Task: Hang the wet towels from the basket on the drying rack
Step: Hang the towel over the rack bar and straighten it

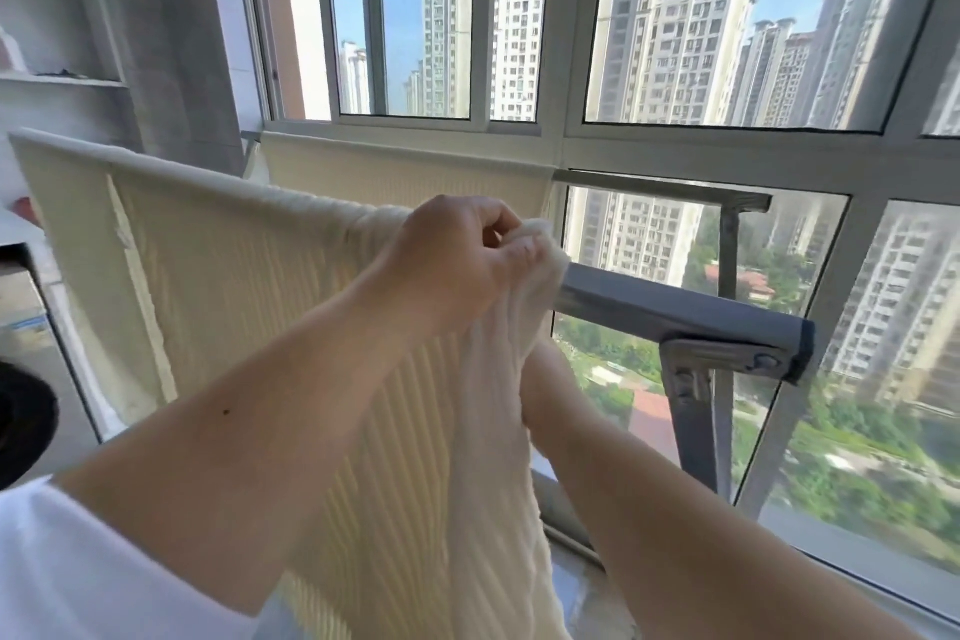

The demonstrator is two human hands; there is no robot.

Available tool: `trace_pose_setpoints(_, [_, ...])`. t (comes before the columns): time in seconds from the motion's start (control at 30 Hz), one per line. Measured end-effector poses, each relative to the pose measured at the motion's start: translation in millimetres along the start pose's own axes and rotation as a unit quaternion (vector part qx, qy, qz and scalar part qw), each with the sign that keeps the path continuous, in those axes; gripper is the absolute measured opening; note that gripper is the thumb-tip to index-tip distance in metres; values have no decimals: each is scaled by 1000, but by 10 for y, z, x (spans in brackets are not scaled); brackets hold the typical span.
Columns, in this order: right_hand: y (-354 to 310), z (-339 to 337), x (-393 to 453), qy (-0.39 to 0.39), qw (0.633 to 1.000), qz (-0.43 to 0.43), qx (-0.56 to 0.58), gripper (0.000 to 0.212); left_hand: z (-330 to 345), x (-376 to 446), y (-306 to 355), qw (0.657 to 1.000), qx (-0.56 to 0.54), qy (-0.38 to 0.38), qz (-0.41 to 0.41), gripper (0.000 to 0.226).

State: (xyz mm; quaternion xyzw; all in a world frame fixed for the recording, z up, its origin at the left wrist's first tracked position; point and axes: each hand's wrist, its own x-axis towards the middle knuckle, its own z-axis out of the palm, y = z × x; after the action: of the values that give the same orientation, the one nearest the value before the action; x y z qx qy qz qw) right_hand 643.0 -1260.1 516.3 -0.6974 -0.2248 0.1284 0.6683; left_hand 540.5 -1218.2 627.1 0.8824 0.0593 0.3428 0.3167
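A cream ribbed towel (234,286) hangs over the near bar of the grey metal drying rack (675,312). My left hand (457,260) pinches the towel's top right corner on the bar. My right hand (540,390) is lower down, mostly hidden behind the towel's hanging right edge, and seems to grip that edge. A second cream towel (405,177) hangs over the far bar of the rack by the window. The basket is out of view.
Large windows (675,42) with tall buildings outside close off the front and right. White shelves (67,42) stand at the left. The rack's bare right end and its leg (696,421) stick out toward the glass.
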Motion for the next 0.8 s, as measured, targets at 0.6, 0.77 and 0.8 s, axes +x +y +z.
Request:
trace_pose_setpoints(0.6, [-948,-419,-1074,-143,901,-192,-362,24,20,96,31,997,38,56,-41,15])
trace_pose_setpoints(0.77, [-1554,-671,-1207,-136,912,-297,-248,18,-76,-15,216,998,-50,34,-25,20])
trace_pose_setpoints(0.8, [-1677,-761,-1161,-139,913,-311,-223,22,-78,-14,244,999,-22,44,-15,27])
